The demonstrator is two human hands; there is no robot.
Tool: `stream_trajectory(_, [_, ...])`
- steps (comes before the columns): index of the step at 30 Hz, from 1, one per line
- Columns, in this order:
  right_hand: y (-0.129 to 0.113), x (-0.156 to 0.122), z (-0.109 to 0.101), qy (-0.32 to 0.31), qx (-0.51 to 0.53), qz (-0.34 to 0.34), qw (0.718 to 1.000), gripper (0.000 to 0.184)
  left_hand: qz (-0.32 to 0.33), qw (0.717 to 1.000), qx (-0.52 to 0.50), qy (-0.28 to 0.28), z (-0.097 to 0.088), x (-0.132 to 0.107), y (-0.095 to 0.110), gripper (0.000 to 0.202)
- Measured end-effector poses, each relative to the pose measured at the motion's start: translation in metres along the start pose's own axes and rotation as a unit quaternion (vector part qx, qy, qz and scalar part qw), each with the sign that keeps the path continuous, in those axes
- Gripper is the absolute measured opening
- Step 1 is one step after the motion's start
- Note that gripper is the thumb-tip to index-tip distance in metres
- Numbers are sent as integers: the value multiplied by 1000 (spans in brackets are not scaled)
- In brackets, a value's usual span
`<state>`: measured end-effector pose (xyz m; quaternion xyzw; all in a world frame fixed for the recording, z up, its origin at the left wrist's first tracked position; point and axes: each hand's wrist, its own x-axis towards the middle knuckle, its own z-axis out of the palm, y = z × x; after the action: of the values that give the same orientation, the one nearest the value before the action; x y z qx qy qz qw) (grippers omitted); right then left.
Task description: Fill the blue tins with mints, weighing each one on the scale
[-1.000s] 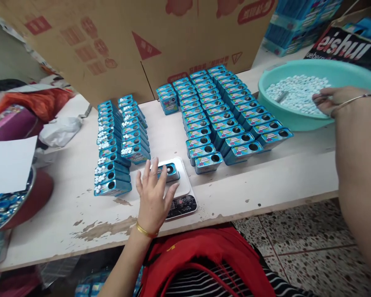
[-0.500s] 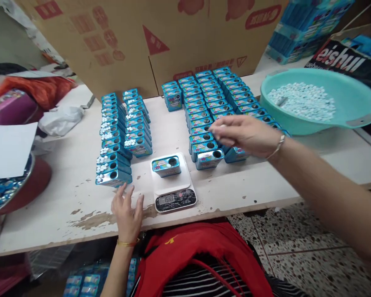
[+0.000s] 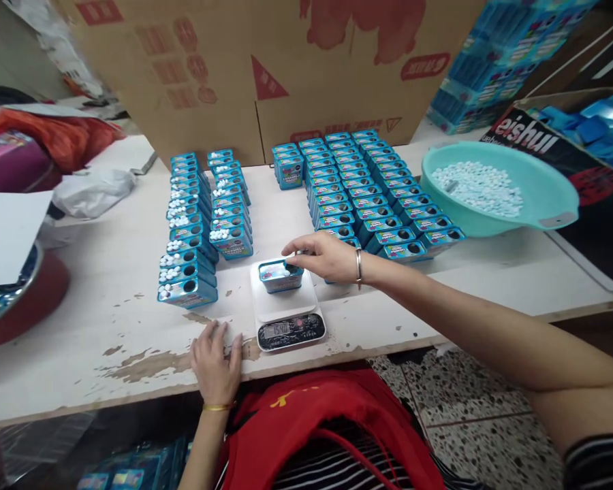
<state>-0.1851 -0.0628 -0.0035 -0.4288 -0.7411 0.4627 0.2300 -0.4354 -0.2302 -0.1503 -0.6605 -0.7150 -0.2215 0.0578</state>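
A small blue candy tin point(image 3: 280, 278) stands on a white digital scale point(image 3: 286, 312) near the table's front edge. The scale's display seems to read 154.0. My right hand point(image 3: 329, 256) reaches in from the right, with thumb and forefinger pinched at the tin's round top hole. Whatever sits between those fingertips is hidden. One white candy point(image 3: 287, 273) shows on the tin's top beside the hole. Left of the scale, my left hand point(image 3: 217, 364) rests on the table, fingers apart and holding nothing.
Tins topped with white candies point(image 3: 186, 289) stand in two rows at left. More tins with open holes point(image 3: 381, 224) fill the right side. A turquoise basin point(image 3: 552, 197) holds loose white candies. Behind stands a large cardboard box point(image 3: 209, 122); a red bowl point(image 3: 48, 292) sits far left.
My right hand has moved left from above the right-hand tins to the tin on the scale. My left hand has settled lower on the table. The scale reading has changed.
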Motion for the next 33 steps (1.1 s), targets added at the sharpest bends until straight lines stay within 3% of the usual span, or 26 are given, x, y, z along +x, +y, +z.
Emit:
stream_trajectory(4, [2, -21, -4, 51, 109, 23, 992, 17, 4, 1000, -3, 8, 0, -3, -2, 32])
stream_trajectory(6, [13, -38, -1, 62, 206, 64, 974, 25, 11, 999, -27, 16, -6, 0, 3, 33])
stream_trajectory(11, [59, -84, 27, 112, 421, 213, 875, 35, 109, 986, -118, 52, -39, 36, 40, 42])
stream_trajectory(15, [88, -111, 47, 159, 491, 270, 813, 38, 212, 970, -109, 38, -50, 77, 76, 46])
stream_trajectory(20, [101, -124, 57, 200, 490, 288, 798, 41, 283, 958, -46, -24, -37, 111, 100, 42])
stream_trajectory(24, [102, -124, 60, 211, 488, 289, 796, 44, 277, 960, -13, -33, -38, 127, 104, 55])
stream_trajectory(27, [105, -125, 64, 212, 491, 290, 793, 42, 297, 948, -20, -113, -44, 148, 99, 45])
stream_trajectory(30, [110, -124, 68, 213, 498, 276, 794, 42, 313, 936, -36, -159, -37, 190, 97, 30])
stream_trajectory(33, [114, -120, 72, 211, 493, 262, 802, 45, 263, 957, -16, -121, -12, 253, 105, 33])
